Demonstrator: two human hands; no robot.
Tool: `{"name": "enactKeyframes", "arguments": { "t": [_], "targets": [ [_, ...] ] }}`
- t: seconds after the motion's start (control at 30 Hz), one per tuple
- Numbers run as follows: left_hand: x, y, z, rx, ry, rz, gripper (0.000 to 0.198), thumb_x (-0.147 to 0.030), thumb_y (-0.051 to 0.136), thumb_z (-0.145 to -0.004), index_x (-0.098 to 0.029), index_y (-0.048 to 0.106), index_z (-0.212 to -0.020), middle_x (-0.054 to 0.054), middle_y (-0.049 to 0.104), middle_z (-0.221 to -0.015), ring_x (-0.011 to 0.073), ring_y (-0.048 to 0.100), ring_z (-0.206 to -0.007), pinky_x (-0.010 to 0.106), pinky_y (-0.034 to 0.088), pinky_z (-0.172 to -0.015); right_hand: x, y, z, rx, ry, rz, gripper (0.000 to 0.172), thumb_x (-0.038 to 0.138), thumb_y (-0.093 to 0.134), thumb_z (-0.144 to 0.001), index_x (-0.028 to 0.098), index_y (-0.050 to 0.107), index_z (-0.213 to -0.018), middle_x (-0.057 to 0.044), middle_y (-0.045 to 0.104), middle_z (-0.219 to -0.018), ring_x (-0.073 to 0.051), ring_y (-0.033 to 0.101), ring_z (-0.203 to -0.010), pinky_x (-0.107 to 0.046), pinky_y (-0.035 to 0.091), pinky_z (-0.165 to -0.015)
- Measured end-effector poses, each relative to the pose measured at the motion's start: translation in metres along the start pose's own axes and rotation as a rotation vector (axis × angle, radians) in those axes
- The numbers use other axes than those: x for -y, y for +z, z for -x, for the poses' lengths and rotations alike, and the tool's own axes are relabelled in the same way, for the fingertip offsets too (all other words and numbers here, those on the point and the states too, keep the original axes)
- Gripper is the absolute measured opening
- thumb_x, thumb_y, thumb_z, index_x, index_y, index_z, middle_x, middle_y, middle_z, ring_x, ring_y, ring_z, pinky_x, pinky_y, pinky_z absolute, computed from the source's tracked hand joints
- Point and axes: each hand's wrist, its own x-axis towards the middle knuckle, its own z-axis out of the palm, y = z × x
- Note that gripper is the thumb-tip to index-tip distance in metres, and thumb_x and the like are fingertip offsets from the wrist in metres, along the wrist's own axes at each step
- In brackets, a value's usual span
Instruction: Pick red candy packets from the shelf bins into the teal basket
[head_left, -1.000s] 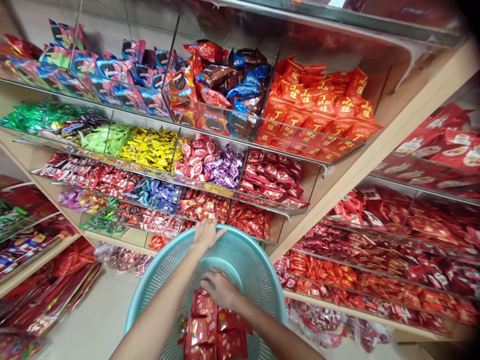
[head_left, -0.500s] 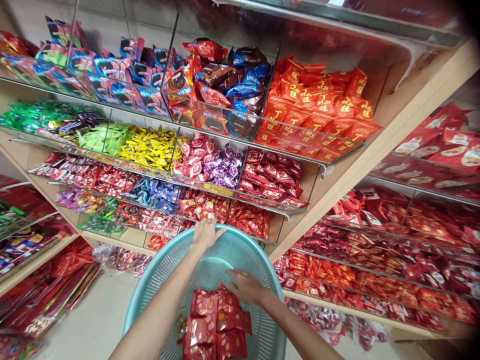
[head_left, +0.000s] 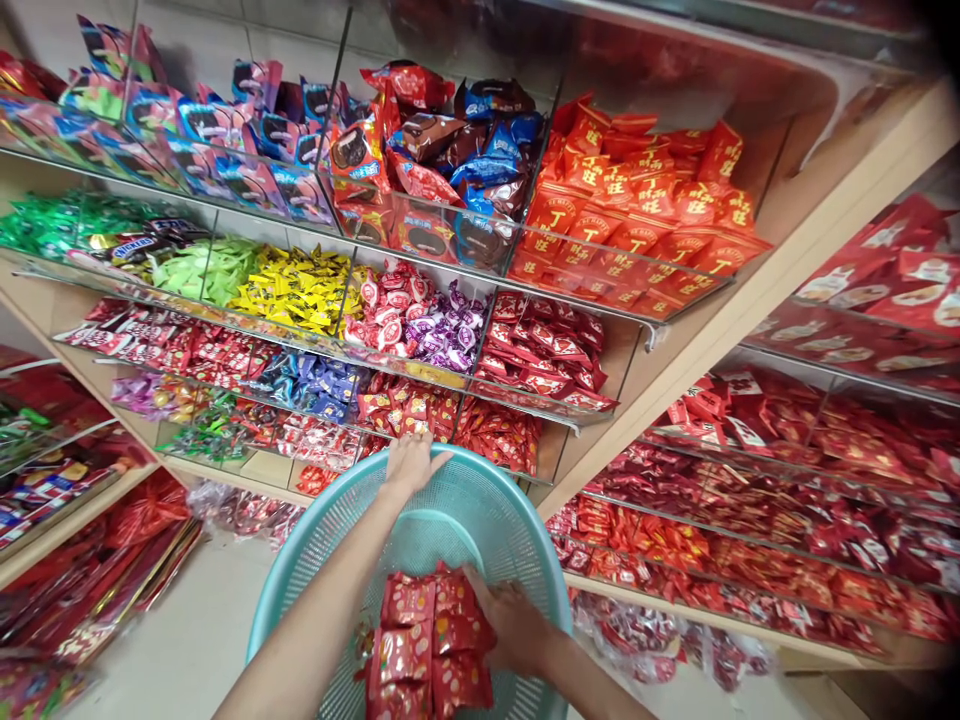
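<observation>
A teal mesh basket [head_left: 480, 510] is held up in front of sloped sweet shelves. My left hand [head_left: 409, 463] grips the basket's far rim, fingers hooked over the edge. Inside the basket lies a pile of red snack packets [head_left: 420, 645]. My right hand [head_left: 514, 625] rests on the right side of that pile, its fingers curled round the packets' edge. Just beyond the rim sits a shelf bin of similar red packets [head_left: 409, 410].
Clear-fronted bins hold green [head_left: 67, 225], yellow [head_left: 296, 290], purple-and-red [head_left: 420, 320] and blue [head_left: 315, 385] sweets. Orange-red boxes [head_left: 637, 215] fill the top right bin. A wooden shelf post [head_left: 720, 330] runs diagonally; more red packets lie to the right. The pale floor [head_left: 187, 630] shows lower left.
My right hand has slid from the middle of the basket to the right edge of the packet pile and closed on it. The left hand has stayed on the rim.
</observation>
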Motion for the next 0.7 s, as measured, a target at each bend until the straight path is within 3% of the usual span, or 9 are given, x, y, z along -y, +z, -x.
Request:
{"name": "enactKeyframes", "arguments": {
  "t": [0.13,0.23,0.47,0.6,0.7],
  "targets": [
    [0.000,-0.001,0.000,0.006,-0.004,-0.001,0.061,-0.063,0.020,-0.082,-0.015,0.052,-0.101,0.012,0.057,-0.103,0.0264,0.048,-0.097,0.037,0.031,-0.082,0.000,-0.005,0.006,0.049,-0.025,0.043,0.101,0.024,0.066,-0.055,0.014,0.013,-0.140,-0.019,0.060,-0.107,-0.036,0.054,-0.099,-0.048,0.033,-0.090],
    [0.000,-0.001,0.000,0.006,-0.001,0.000,0.061,-0.063,0.020,-0.082,-0.015,0.052,-0.101,0.013,0.057,-0.103,0.0266,0.049,-0.097,0.037,0.031,-0.082,0.004,-0.009,0.011,0.048,-0.035,0.039,0.098,0.026,0.066,-0.057,0.018,0.015,-0.140,-0.016,0.062,-0.106,-0.035,0.055,-0.097,-0.047,0.034,-0.090],
    [-0.001,0.000,0.000,0.007,-0.018,0.000,0.061,-0.062,0.021,-0.082,-0.015,0.051,-0.104,0.014,0.056,-0.105,0.0266,0.048,-0.098,0.038,0.030,-0.083,0.018,-0.008,0.010,-0.086,-0.088,-0.053,0.107,0.037,0.073,-0.056,0.024,0.009,-0.141,-0.015,0.050,-0.123,-0.035,0.046,-0.108,-0.045,0.031,-0.093],
    [-0.001,0.000,0.001,0.004,-0.014,-0.014,0.060,-0.061,0.020,-0.083,-0.015,0.052,-0.103,0.014,0.057,-0.104,0.0264,0.048,-0.098,0.039,0.030,-0.084,0.016,-0.016,-0.005,-0.198,-0.133,-0.164,0.083,0.056,0.058,-0.068,0.024,0.026,-0.137,-0.013,0.043,-0.128,-0.032,0.039,-0.115,-0.044,0.029,-0.095],
    [0.000,0.000,0.001,-0.002,-0.002,-0.016,0.060,-0.061,0.019,-0.083,-0.015,0.052,-0.101,0.013,0.057,-0.103,0.0265,0.048,-0.098,0.038,0.031,-0.082,0.012,-0.021,-0.021,-0.253,-0.164,-0.222,0.062,0.056,0.039,-0.082,0.022,0.034,-0.133,-0.011,0.040,-0.133,-0.027,0.034,-0.121,-0.043,0.023,-0.100]
  ]
}}
